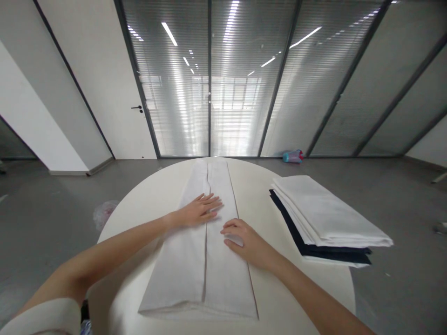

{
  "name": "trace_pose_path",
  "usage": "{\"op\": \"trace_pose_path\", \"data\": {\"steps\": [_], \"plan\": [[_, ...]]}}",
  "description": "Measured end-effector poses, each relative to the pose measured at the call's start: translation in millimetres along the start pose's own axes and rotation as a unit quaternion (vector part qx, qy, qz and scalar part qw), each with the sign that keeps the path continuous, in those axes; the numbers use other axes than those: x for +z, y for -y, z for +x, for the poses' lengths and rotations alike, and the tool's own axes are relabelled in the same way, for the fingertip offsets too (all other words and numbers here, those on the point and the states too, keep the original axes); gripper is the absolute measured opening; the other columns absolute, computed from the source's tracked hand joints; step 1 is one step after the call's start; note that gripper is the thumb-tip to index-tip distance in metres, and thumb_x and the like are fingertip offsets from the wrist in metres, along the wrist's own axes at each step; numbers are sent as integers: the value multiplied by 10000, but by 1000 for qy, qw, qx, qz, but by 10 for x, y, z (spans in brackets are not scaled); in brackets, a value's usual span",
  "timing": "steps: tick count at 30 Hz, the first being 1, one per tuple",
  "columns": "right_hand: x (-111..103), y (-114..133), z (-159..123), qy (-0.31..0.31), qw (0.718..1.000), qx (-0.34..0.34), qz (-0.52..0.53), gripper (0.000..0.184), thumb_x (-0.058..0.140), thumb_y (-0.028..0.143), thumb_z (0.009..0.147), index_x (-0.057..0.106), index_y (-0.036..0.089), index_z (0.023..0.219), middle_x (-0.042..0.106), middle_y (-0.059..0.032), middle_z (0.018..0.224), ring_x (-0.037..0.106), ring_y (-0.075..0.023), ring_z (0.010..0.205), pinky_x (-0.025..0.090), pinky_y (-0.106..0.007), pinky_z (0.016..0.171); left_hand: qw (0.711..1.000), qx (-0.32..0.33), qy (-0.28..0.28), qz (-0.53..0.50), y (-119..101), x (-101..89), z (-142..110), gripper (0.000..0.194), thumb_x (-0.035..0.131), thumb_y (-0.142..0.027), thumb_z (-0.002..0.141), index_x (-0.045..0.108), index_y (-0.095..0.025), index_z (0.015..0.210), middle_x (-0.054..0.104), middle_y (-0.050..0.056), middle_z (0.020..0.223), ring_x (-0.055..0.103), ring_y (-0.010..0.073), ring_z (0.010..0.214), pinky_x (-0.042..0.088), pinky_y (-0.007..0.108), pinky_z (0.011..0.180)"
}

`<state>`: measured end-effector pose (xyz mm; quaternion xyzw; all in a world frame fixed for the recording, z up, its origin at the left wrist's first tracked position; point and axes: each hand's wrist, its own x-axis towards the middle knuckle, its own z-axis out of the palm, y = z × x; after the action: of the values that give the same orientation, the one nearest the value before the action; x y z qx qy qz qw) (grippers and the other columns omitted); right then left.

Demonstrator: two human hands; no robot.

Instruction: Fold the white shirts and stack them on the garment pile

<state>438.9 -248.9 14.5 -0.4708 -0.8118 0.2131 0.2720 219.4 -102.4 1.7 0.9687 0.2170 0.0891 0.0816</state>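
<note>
A long white cloth (195, 260), folded into a narrow strip with a seam down its middle, lies lengthwise on the round white table (146, 200). My left hand (200, 210) rests flat on the cloth, fingers stretched out and pointing right across the seam. My right hand (244, 239) sits on the cloth's right half, just right of the seam, with its fingers curled down onto the fabric. Nothing shows inside either hand.
A stack of folded cloths (328, 218), white on top with a dark one beneath, lies on the table's right side. Behind are glass partitions with blinds, a white door (115, 93), a coloured object (292, 156) on the grey floor and a plastic bag (104, 213) at left.
</note>
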Motion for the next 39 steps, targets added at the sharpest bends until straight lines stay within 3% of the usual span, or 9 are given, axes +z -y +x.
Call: {"op": "trace_pose_path", "data": {"steps": [6, 10, 13, 17, 20, 27, 32, 36, 39], "plan": [[104, -162, 20, -12, 986, 97, -132, 510, 556, 368, 919, 542, 161, 1386, 362, -172, 1541, 312, -283, 1440, 306, -487, 1162, 1000, 9, 15, 16, -200, 75, -184, 681, 357, -599, 977, 205, -285, 1562, 152, 97, 1628, 129, 302, 1501, 133, 539, 1204], [195, -205, 31, -6, 977, 98, -188, 603, 490, 470, 946, 456, 158, 1461, 312, -185, 1569, 246, -295, 1470, 255, -522, 1175, 998, 35, -7, 45, -326, -3, -211, 592, 335, -510, 1010, 304, -234, 1533, 285, 117, 1590, 216, 296, 1484, 151, 530, 1206], [231, -216, 27, 21, 972, 100, -210, 580, 439, 448, 973, 439, 153, 1474, 308, -183, 1572, 235, -286, 1474, 245, -504, 1182, 995, 82, -16, 47, -606, -30, -370, 581, 341, -477, 1015, 310, -208, 1529, 343, 121, 1565, 239, 285, 1478, 117, 515, 1222], [301, -264, -7, 30, 964, 78, -252, 554, 387, 329, 984, 381, 139, 1504, 248, -178, 1595, 160, -283, 1492, 215, -516, 1187, 992, 127, 15, -9, -1003, 27, -661, 834, 424, -624, 939, 150, -155, 1572, 142, 177, 1612, 143, 335, 1494, 113, 532, 1221], [353, -299, -33, 25, 957, 49, -285, 563, 361, 293, 980, 347, 122, 1515, 227, -189, 1598, 125, -293, 1497, 171, -555, 1186, 989, 138, 32, -39, -1119, 50, -750, 835, 432, -607, 940, 145, -143, 1572, 19, 206, 1611, 79, 371, 1491, 90, 575, 1208], [375, -206, -22, 22, 950, 48, -309, 575, 344, 392, 1003, 375, 101, 1499, 252, -202, 1587, 164, -312, 1489, 177, -558, 1181, 975, 215, 28, -52, -1312, -9, -811, 816, 510, -580, 897, 230, -197, 1562, 164, 128, 1619, 83, 353, 1496, 0, 588, 1206], [299, -103, 4, 8, 950, 38, -310, 560, 394, 396, 998, 434, 88, 1463, 330, -211, 1553, 242, -327, 1465, 211, -558, 1175, 972, 221, 33, -71, -1444, -38, -867, 755, 541, -543, 904, 290, -232, 1545, 287, 97, 1588, 145, 330, 1491, 45, 545, 1224], [18, -12, -146, 36, 957, -87, -275, 383, 453, 286, 993, 583, 172, 1335, 538, -141, 1421, 471, -260, 1331, 381, -454, 1105, 977, 185, 27, -104, -1301, -237, -1090, 589, 471, -441, 982, 331, -254, 1522, 316, 65, 1584, 236, 255, 1482, 204, 465, 1228], [-167, 97, -440, 49, 946, -159, -279, 282, 468, 189, 977, 667, 206, 1175, 641, -101, 1269, 575, -238, 1180, 452, -439, 1020, 987, 128, -19, -90, -1094, -424, -1456, 447, 447, -234, 989, 465, -265, 1434, 476, 47, 1495, 382, 208, 1418, 344, 419, 1176]]}}
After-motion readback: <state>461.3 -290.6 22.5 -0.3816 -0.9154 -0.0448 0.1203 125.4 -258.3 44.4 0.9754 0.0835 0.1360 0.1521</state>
